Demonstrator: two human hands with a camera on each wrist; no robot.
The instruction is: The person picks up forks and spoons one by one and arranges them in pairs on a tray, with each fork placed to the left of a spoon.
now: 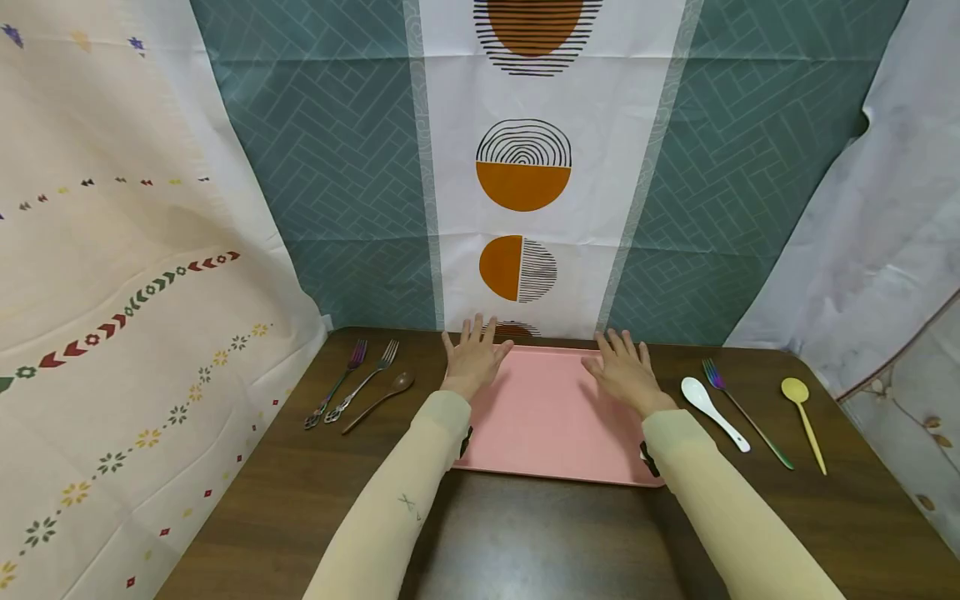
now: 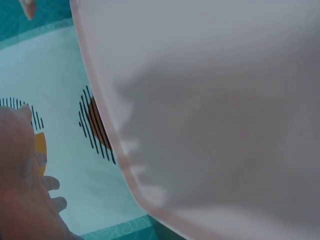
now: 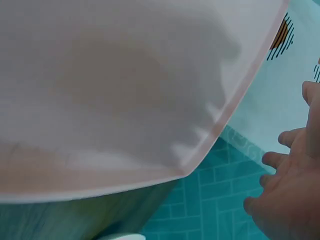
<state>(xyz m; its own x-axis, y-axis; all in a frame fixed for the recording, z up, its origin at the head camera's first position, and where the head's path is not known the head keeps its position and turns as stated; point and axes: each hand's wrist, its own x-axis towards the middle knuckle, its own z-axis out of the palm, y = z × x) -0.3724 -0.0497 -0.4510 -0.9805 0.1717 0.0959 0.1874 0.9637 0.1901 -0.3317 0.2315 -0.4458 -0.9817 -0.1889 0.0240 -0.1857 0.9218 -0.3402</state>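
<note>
A pink rectangular tray (image 1: 551, 417) lies on the dark wooden table in the head view, between my two arms. Over its far left corner my left hand (image 1: 474, 360) is spread, fingers extended toward the back. My right hand (image 1: 624, 372) is spread likewise above the far right part. Neither hand holds anything. In the left wrist view, the left hand (image 2: 27, 180) appears apart from the tray (image 2: 200, 125), whose surface carries the hand's shadow. A similar shadow falls on the tray (image 3: 125, 90) in the right wrist view, with the right hand (image 3: 295, 175) away from its rim.
Left of the tray lie a purple-tipped fork (image 1: 357, 354), a silver fork (image 1: 388, 356) and a brownish spoon (image 1: 403, 382). To the right are a white spoon (image 1: 697, 393), a rainbow-coloured fork (image 1: 750, 417) and a yellow spoon (image 1: 795, 390). A patterned curtain (image 1: 360, 183) hangs behind the table (image 1: 547, 533).
</note>
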